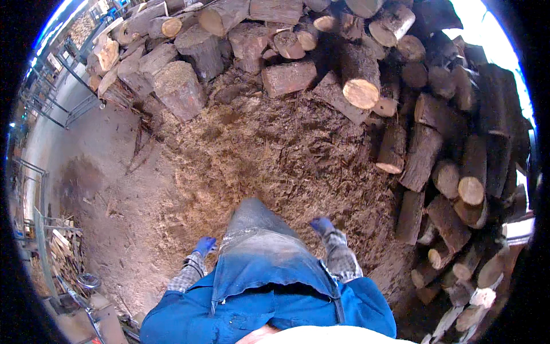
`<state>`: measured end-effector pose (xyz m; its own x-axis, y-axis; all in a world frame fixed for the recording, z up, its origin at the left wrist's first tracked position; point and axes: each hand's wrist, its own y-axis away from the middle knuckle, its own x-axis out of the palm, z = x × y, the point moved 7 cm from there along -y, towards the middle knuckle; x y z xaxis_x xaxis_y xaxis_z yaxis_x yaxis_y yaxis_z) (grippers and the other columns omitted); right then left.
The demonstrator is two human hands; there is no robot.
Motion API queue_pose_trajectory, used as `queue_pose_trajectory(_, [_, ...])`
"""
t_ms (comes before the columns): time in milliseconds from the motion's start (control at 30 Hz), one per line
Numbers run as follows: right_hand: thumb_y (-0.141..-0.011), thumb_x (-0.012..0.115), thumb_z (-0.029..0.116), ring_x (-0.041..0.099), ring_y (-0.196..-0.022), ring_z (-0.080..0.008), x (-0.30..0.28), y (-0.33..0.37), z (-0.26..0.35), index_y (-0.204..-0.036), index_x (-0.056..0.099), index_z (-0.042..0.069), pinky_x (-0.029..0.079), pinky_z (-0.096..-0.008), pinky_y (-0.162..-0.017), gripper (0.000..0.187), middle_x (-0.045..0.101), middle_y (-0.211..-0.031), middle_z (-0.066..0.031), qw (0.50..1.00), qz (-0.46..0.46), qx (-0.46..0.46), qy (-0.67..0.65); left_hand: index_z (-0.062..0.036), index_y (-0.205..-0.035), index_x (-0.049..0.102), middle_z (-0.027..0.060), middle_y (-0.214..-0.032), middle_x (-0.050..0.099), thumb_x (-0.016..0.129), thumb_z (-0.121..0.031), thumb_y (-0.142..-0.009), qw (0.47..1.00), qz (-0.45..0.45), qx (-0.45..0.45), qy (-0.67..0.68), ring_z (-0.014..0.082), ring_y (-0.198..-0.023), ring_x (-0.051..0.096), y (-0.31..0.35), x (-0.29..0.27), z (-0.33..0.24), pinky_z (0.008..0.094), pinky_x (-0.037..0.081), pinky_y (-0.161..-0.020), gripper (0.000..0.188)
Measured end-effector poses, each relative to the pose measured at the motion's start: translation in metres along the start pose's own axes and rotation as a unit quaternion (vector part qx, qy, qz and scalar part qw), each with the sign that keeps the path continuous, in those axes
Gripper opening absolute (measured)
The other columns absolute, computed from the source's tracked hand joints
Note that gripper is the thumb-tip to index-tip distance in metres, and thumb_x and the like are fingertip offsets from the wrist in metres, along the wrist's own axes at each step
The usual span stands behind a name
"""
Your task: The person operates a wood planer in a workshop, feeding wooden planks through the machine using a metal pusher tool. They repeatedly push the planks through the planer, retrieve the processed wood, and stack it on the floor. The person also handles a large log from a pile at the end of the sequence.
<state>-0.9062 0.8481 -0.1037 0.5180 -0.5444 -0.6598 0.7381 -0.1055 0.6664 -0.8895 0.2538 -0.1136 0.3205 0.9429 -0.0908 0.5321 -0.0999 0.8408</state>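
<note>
My left hand (205, 246), in a blue glove with a checked sleeve behind it, hangs beside the dark apron (260, 226) over my blue clothes. Its fingers are loosely apart and nothing shows in them. On the other side, my right hand (322, 225), gloved the same way, hangs a little farther forward. Its fingers look loosely spread, with no object visible in them. Neither hand touches a log. Below both lies ground covered in brown bark bits and sawdust (229, 155). The nearest log to my right hand is a dark upright-looking one (410, 217) at the pile's edge.
A high pile of logs curves from the far left round to the right, with a thick log (361, 74) jutting out. A big stump-like piece (179, 90) stands at the far left. Metal racks (83, 109) and split firewood (66, 246) are at left.
</note>
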Motion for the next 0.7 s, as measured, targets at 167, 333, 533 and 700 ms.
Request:
queue_pose_trajectory(167, [-0.09, 0.072, 0.04, 0.072, -0.1, -0.0299, -0.15, -0.123, 0.105, -0.121, 0.068, 0.001, 0.056, -0.0388, -0.087, 0.05, 0.075, -0.11, -0.0172, 0.985, -0.137, -0.017, -0.108, -0.0039, -0.103, 0.074, 0.01, -0.086, 0.073, 0.064, -0.042, -0.097, 0.982, -0.004, 0.075, -0.171, 0.022, -0.079, 0.069, -0.037, -0.018, -0.08, 0.0372, 0.054, -0.064, 0.039])
queue_pose_trajectory(333, [-0.091, 0.073, 0.038, 0.071, -0.098, -0.0258, -0.188, -0.183, 0.181, -0.123, 0.067, 0.002, 0.056, -0.0364, -0.087, 0.048, 0.075, -0.11, -0.0141, 0.96, -0.124, -0.073, -0.238, -0.0072, -0.111, 0.072, 0.0109, -0.103, 0.074, 0.056, -0.042, -0.099, 0.87, 0.039, 0.208, -0.446, 0.0306, -0.087, 0.07, -0.132, -0.078, -0.219, 0.0444, 0.055, -0.074, 0.04])
queue_pose_trajectory(533, [-0.095, 0.069, 0.039, 0.071, -0.095, -0.0239, -0.125, -0.191, 0.011, -0.118, 0.071, 0.005, 0.056, -0.0377, -0.083, 0.041, 0.075, -0.101, -0.0124, 0.908, -0.088, 0.091, -0.399, -0.0059, -0.109, 0.072, 0.0185, -0.108, 0.073, 0.055, -0.049, -0.096, 0.909, -0.032, 0.241, -0.338, 0.0343, -0.101, 0.07, -0.26, -0.059, -0.48, 0.0444, 0.054, -0.087, 0.048])
queue_pose_trajectory(700, [-0.088, 0.07, 0.052, 0.073, -0.094, -0.0283, -0.069, -0.187, 0.076, -0.105, 0.078, 0.01, 0.056, -0.0419, -0.078, 0.046, 0.077, -0.102, -0.0128, 0.986, 0.061, 0.136, -0.08, -0.0039, -0.109, 0.072, 0.0183, -0.106, 0.073, 0.064, -0.05, -0.091, 0.924, -0.105, 0.28, -0.237, 0.033, -0.099, 0.07, -0.283, -0.12, -0.586, 0.0417, 0.053, -0.09, 0.05])
